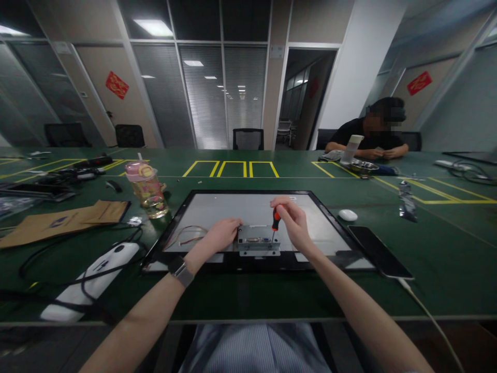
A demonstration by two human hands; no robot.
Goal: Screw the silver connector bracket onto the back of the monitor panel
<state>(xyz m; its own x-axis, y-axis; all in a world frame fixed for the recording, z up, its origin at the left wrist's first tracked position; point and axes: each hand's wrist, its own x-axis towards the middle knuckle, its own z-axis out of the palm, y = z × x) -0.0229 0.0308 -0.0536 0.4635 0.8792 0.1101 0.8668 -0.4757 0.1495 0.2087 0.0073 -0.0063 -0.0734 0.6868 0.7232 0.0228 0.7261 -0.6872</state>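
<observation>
A flat display panel (pixel 217 207) with a black frame lies on the green table in front of me. On its near part sits a grey metal bracket (pixel 259 247) with connector ports along its front. My right hand (pixel 292 220) grips a red and black screwdriver (pixel 276 218), held upright with its tip at the bracket's right end. Whether the tip sits in a screw is too small to tell. My left hand (pixel 225 235) rests at the bracket's left edge, its fingers against the metal and their grip partly hidden. Thin wires (pixel 188 235) lie on the panel left of that hand.
Left of the panel stand a pink-lided drink cup (pixel 146 189), a brown paper bag (pixel 70 220) and a white power strip (pixel 91 280) with black cables. A phone (pixel 380 251) on a cable and a white mouse (pixel 348 215) lie right. Across the table sits another person (pixel 368 134).
</observation>
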